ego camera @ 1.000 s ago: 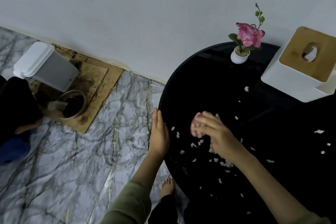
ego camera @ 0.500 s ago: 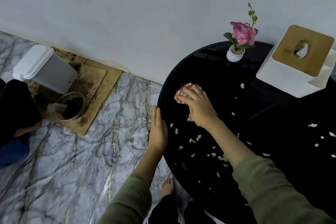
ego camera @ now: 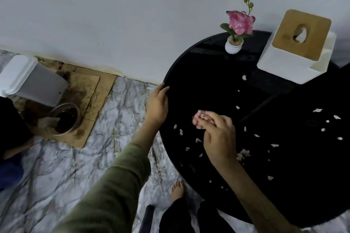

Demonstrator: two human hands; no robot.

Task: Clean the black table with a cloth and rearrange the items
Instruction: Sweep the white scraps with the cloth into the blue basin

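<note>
The right hand (ego camera: 217,136) clutches a bunched pink cloth (ego camera: 198,119) on the round black tabletop (ego camera: 208,81), mid-frame among white scraps (ego camera: 317,110); the left hand (ego camera: 157,104) rests loose-fingered on its left rim.

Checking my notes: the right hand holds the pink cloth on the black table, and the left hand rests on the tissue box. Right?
No: the head view shows the left hand on the edge of the black table; the rest is right.

Cloth (ego camera: 198,121) swept back nearer; left hand (ego camera: 158,104) slid farther.
</note>
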